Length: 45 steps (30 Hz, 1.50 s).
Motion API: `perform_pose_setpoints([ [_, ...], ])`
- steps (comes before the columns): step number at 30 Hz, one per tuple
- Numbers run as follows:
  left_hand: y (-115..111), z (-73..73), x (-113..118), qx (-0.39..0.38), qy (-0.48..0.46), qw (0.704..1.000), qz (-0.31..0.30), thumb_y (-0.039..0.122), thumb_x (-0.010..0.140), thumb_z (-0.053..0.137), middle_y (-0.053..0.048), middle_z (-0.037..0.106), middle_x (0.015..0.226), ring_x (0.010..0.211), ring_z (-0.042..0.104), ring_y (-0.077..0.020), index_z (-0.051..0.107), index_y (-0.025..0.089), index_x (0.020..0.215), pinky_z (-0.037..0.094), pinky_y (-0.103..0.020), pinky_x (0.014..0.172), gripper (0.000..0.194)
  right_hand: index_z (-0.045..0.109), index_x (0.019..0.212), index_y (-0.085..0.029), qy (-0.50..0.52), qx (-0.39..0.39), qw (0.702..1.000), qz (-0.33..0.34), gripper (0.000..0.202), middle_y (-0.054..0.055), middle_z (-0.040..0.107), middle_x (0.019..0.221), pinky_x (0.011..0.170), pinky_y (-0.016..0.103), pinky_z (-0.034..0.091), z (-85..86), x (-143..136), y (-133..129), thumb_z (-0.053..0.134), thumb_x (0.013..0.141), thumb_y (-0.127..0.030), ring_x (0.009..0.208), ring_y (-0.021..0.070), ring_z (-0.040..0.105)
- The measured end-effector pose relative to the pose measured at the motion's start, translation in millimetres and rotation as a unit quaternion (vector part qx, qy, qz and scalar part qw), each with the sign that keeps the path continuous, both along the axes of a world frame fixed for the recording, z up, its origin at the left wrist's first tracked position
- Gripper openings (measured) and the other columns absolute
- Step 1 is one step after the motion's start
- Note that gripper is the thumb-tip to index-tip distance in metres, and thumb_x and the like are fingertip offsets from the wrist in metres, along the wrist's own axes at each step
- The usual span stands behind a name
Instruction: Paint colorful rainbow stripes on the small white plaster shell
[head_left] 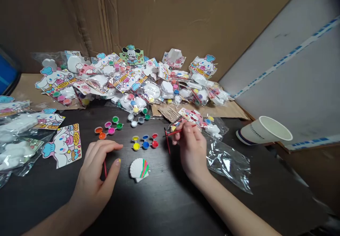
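Observation:
My left hand [97, 172] rests on the dark table with thumb and fingers apart. Part of a red paintbrush [105, 168] shows in the gap, the rest hidden by the hand. My right hand [192, 149] pinches another thin red paintbrush [176, 132], pointing left. Just left of its fingers lies a second red brush [168, 144]. Between my hands sits a white scallop shell figure [137, 168], with green, pink and orange stripes on its right side. Beyond it stand open paint pots in yellow, blue and red [145, 142]. Pink, orange and green pots [111, 128] are further left.
White and grey paint pots [138, 119] sit further back. Many bagged craft kits [132, 83] are heaped along the cardboard wall, more bags [18, 140] at left. A cartoon card [65, 145] lies left, a clear plastic bag [231, 163] right. A paper cup [261, 131] stands at the right edge.

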State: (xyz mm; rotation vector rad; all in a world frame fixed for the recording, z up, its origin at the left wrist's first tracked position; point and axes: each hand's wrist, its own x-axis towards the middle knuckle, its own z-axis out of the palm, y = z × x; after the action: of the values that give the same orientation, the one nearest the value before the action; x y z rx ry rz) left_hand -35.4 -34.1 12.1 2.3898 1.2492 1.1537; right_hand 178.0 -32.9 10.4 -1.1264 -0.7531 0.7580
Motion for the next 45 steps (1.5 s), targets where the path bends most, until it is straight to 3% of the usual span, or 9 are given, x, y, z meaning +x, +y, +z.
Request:
perform_pose_setpoints([
  [5,-2.9,1.8,2.3,-0.016,-0.014,1.0,-0.01,0.013,0.086,0.045,0.0,0.059,0.085,0.079,0.057,-0.0158,0.053,0.025,0.097,0.046,-0.027,0.065,0.018,0.051,0.065,-0.02,-0.121,-0.007,0.992,0.026,0.041,-0.005,0.045,0.05,0.043,0.022,0.035,-15.0,-4.6,-7.9,0.055,0.082,-0.057,0.045,0.0084,0.042],
  [10,-5.4,-2.1,2.3,-0.041,-0.011,0.999,-0.011,0.014,0.086,0.044,0.001,0.058,0.083,0.072,0.055,-0.013,0.05,0.026,0.103,0.043,-0.024,0.056,0.022,0.048,0.064,-0.02,-0.089,-0.037,0.995,0.03,0.043,-0.006,0.044,0.048,0.037,0.02,0.033,-14.7,-2.8,-2.6,0.059,0.077,-0.06,0.04,0.0071,0.039],
  [19,-5.4,-2.3,1.3,-0.052,0.002,0.998,-0.046,0.013,0.087,0.044,0.001,0.057,0.087,0.077,0.054,-0.0123,0.05,0.025,0.101,0.044,-0.021,0.059,0.019,0.052,0.057,-0.018,-0.127,-0.047,0.99,0.031,0.043,-0.005,0.048,0.044,0.038,0.02,0.035,-8.8,-4.8,-4.0,0.064,0.075,-0.056,0.037,0.0065,0.042],
  [27,-4.3,-3.5,-1.0,-0.058,0.012,0.996,-0.067,0.011,0.087,0.045,0.001,0.056,0.09,0.08,0.052,-0.0128,0.05,0.025,0.101,0.043,-0.022,0.064,0.02,0.059,0.062,-0.018,-0.197,-0.024,0.98,0.026,0.035,-0.005,0.05,0.044,0.041,0.021,0.035,-13.2,-3.3,-6.8,0.06,0.082,-0.047,0.039,0.0072,0.044],
  [34,-11.6,-1.6,3.6,-0.116,-0.009,0.992,-0.039,0.012,0.091,0.04,0.0,0.054,0.093,0.083,0.048,-0.0144,0.048,0.025,0.101,0.04,-0.027,0.069,0.019,0.059,0.065,-0.017,-0.237,0.013,0.971,0.018,0.024,-0.005,0.05,0.046,0.041,0.019,0.036,-15.9,-2.4,-6.7,0.058,0.085,-0.032,0.04,0.0059,0.044],
  [45,-11.3,1.4,2.8,-0.121,0.007,0.991,-0.047,0.011,0.092,0.039,0.002,0.053,0.095,0.086,0.047,-0.0128,0.047,0.025,0.102,0.039,-0.025,0.07,0.019,0.06,0.067,-0.017,-0.263,0.019,0.965,0.02,0.019,-0.006,0.05,0.046,0.043,0.019,0.036,-15.9,-2.9,-5.6,0.057,0.084,-0.024,0.041,0.0061,0.045],
])
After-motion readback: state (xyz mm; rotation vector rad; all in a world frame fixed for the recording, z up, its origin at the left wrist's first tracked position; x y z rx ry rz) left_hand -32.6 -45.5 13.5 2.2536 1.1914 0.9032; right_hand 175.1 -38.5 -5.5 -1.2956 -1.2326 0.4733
